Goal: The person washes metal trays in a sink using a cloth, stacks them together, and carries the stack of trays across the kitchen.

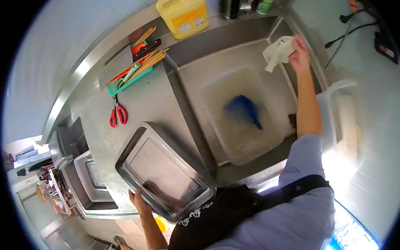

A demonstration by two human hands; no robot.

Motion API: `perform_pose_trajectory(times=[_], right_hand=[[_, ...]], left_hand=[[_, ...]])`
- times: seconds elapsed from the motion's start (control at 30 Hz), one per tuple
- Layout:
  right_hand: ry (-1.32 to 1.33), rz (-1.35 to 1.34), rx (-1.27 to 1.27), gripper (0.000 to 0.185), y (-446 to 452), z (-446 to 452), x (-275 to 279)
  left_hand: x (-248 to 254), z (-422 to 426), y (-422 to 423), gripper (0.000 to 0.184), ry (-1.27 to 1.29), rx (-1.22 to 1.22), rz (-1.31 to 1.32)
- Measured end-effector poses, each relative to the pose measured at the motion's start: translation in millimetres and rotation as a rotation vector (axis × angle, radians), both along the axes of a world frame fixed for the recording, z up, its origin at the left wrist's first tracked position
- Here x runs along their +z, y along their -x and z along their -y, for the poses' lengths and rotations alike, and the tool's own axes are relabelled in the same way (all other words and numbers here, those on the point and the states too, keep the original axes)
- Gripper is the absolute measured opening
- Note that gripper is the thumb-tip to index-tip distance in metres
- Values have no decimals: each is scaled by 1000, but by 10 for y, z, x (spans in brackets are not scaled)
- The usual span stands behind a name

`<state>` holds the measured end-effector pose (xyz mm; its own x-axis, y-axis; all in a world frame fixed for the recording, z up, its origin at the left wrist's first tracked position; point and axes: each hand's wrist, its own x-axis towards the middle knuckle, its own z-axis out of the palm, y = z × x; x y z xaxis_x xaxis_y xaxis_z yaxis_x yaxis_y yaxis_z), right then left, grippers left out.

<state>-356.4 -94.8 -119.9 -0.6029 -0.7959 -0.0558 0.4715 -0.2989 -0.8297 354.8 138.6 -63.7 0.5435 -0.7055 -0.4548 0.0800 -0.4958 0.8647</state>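
My right hand (299, 55) is raised over the far right corner of the sink (206, 59), closed on a limp, cream-coloured cloth (278, 53). Below it, a translucent plastic tub (269, 149) of cloudy water stands in the sink, with a dark blue cloth (244, 108) partly under the surface. At the lower left, my left hand (140, 203) grips the near edge of a shallow rectangular metal tray (163, 170). The tray is tilted on the steel counter beside the sink; some of my left fingers are hidden by its rim.
Red-handled scissors (118, 113) lie on the steel counter (98, 126) near a green basket (130, 82) of chopsticks. A black-handled knife (146, 49) is behind it. A yellow jug (182, 15) stands at the sink's back edge. Another sink (107, 205) is at the left.
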Motion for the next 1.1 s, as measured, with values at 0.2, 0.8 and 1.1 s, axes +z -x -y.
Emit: perform_pose_trajectory(times=[0.2, 0.8, 1.1], right_hand=[[-316, -329, 336, 29, -286, -35, 278], [286, -137, 773, 42, -1485, -939, 2722], [-346, -645, 763, 26, -2039, -845, 2749]], left_hand=[[-150, -80, -211, 37, 135, -89, -86], [-295, -108, -342, 30, 263, -13, -185], [-346, -90, -335, 38, 274, 61, -160]])
